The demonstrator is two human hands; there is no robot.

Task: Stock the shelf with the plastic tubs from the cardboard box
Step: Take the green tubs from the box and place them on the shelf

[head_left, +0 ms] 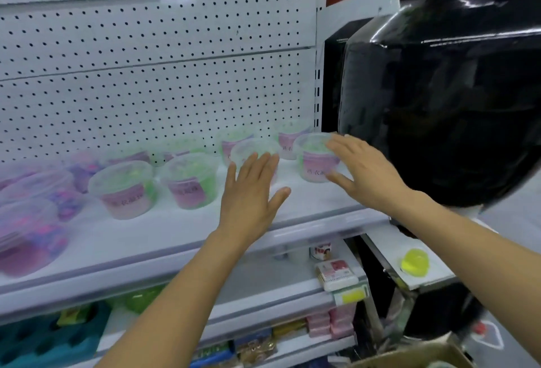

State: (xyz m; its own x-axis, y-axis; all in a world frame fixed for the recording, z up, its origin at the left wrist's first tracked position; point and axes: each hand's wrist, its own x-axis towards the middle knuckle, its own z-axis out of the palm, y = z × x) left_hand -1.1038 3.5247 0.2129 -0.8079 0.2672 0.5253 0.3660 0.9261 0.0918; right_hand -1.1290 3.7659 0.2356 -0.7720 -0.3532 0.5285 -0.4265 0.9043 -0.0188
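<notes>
Several clear plastic tubs with pink labels stand on the white shelf. A green-filled tub sits at the shelf's right end, and my right hand hovers at its right side with fingers spread, fingertips at its rim. Another tub stands just behind my left hand, which is held flat and open in front of it. More green tubs stand to the left, and purple-filled ones at the far left. A corner of the cardboard box shows at the bottom right.
A large glossy black jar bulges right beside the shelf's right end. Perforated white backboard rises behind the tubs. Lower shelves hold packaged goods. A yellow-green cup sits on a side ledge.
</notes>
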